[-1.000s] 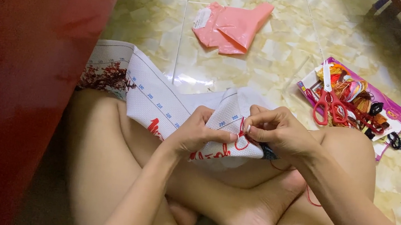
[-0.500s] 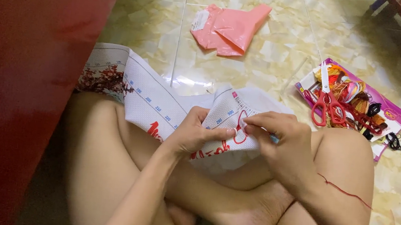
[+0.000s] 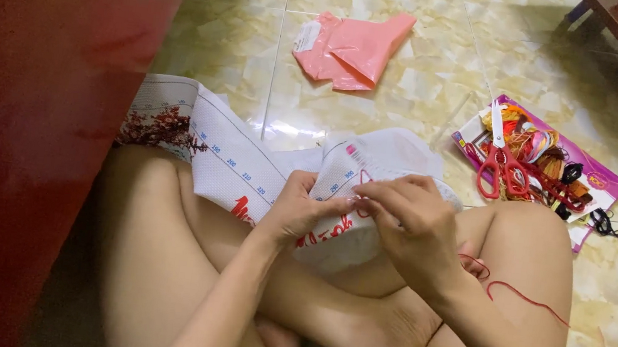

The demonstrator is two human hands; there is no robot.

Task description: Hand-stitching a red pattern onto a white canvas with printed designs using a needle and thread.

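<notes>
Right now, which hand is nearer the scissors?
Right. The right hand pinches at the white cloth on the lap, just left of and below the red scissors on the floor. The left hand grips the cloth farther left.

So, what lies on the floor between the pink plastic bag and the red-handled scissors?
In the head view, the stretch between the pink plastic bag and the red-handled scissors is bare glossy floor tile; the scissors rest on a purple packet of threads.
</notes>
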